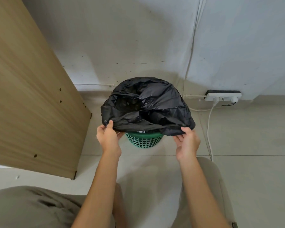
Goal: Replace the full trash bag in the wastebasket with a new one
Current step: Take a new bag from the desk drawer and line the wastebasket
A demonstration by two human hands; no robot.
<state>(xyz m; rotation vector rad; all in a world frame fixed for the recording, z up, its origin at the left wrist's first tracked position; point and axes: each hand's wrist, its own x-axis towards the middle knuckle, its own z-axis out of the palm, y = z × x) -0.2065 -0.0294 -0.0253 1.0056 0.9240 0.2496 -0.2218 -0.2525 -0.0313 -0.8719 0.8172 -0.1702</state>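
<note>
Trash bag (148,104), black, sits centre frame, mouth spread wide and draped over the top of the green mesh wastebasket (144,141), which stands on the tiled floor just in front of the wall. Far edge looks to be over the basket's far rim; near edge is lifted clear of the near rim, with a bit of something white showing in the gap. Left hand (108,137) pinches the near-left hem, thumb on top. Right hand (187,142) pinches the near-right hem the same way. Both are clamped on plastic, hem pulled taut between them. Step looks like working the hem at the rim; can't tell from this whether it's the full liner coming off or a fresh one going on. If going on: pull the near hem down over the rim and fold it under evenly. If coming off: gather the hem and lift straight up. Thin film, so avoid snagging it on the mesh. Wooden panel (31,96) at left, power strip (223,96) at right, both well apart.
</note>
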